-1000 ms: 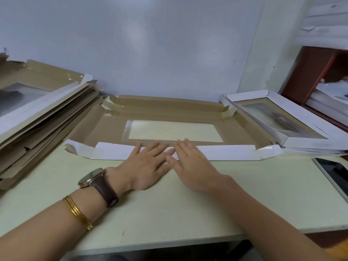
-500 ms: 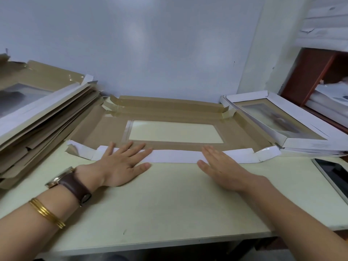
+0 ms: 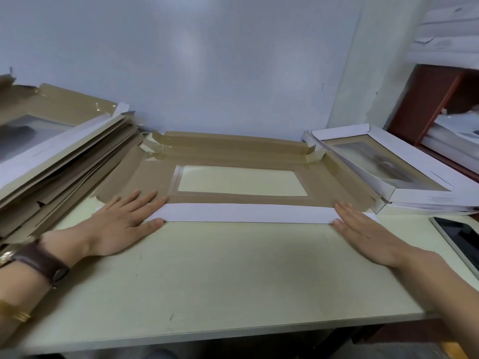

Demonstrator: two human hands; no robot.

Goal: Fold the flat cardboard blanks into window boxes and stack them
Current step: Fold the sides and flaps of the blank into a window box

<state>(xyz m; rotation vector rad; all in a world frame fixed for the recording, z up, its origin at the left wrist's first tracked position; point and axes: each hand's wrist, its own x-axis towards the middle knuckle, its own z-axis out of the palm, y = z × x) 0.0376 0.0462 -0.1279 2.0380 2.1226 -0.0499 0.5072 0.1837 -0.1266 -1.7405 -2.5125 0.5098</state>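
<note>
Pale green counter [image 3: 233, 281], front edge at bottom of view. Nearest in, on left forearm: gold bangles [image 3: 15, 312], then brown-strap watch [image 3: 39, 263] at the wrist.

Next, left hand [image 3: 121, 224]: palm down, wide and flat, fingers straight and slightly spread, holding nothing. Heel on counter, fingertips over left end of white flap [image 3: 241, 213] and onto brown board behind it, thumb along flap's near edge.

Likewise right hand [image 3: 363, 231]: flat, fingers straight and close together, gripping nothing, pressing on right end of flap, thumb tip at its near corner. Hands well apart, one at each end.

Dark-screened tablet [image 3: 461, 242] flat at right edge of counter, near right hand, not touching.

Flap folded toward the back, lying flat, white side up, running between the hands. Behind it, flat cardboard blank [image 3: 324, 187], brown side up at middle of counter. Clear window [image 3: 241, 181] in its centre, see-through to counter. At back, far flaps [image 3: 233, 146] creased and partly raised against wall [image 3: 207, 60].

Back left corner: tilted stack of unfolded blanks [image 3: 64, 161], just beside the blank's left side. Back right corner: folded window boxes [image 3: 404, 172], white outside, stacked, just beside the blank's right flap. Reddish shelf [image 3: 427, 104] beyond counter's right edge, white sheets on it.
</note>
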